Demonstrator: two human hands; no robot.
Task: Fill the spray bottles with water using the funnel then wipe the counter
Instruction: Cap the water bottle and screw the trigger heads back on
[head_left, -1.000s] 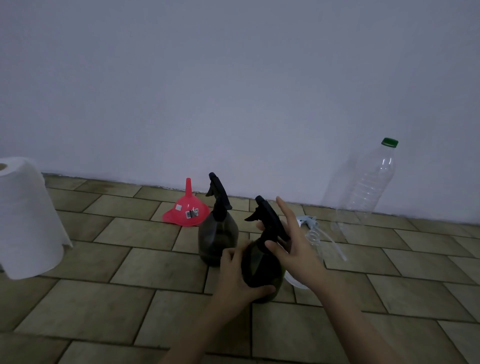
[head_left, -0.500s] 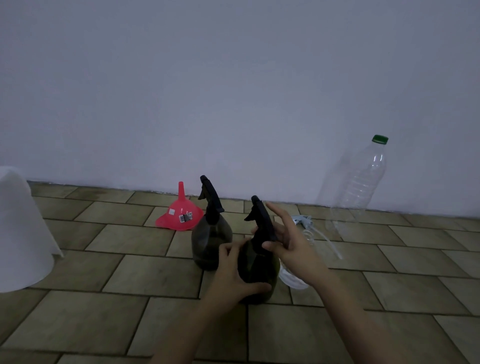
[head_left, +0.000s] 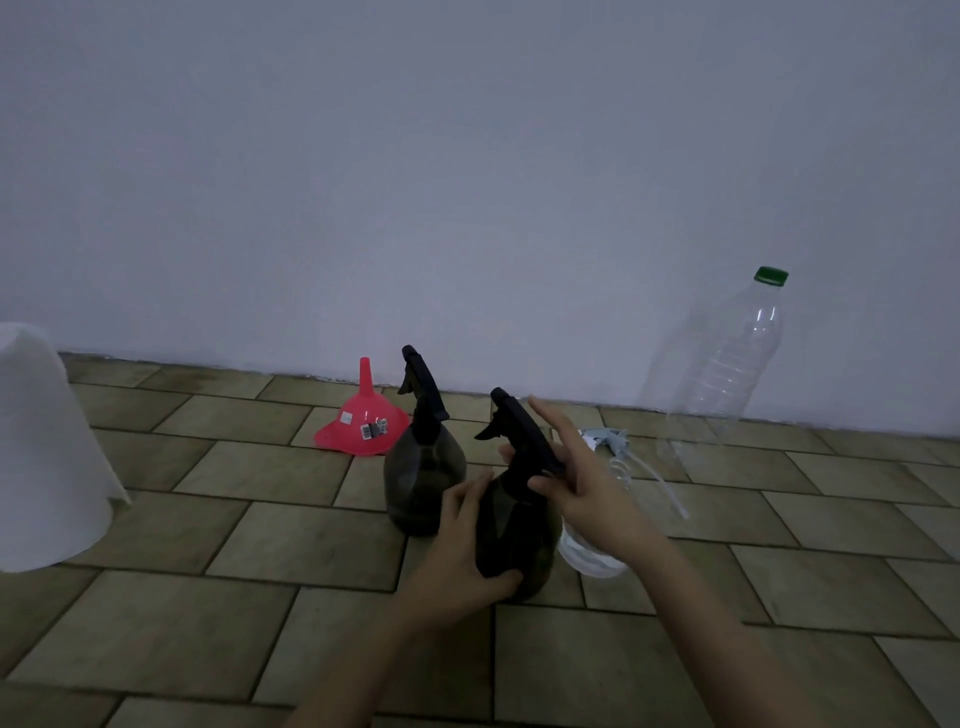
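Tiled counter (head_left: 291, 525): right hand (head_left: 582, 488) closed onto sprayer head (head_left: 524, 436).

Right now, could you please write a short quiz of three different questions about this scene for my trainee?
1. True or false: the pink plastic funnel sits in a bottle's neck.
2. Which hand grips the body of the near dark spray bottle? A) left hand B) right hand
3. What colour is the cap of the tall clear plastic bottle?

Key: 1. False, it stands upside down on the tiled counter. 2. A. 3. Green.
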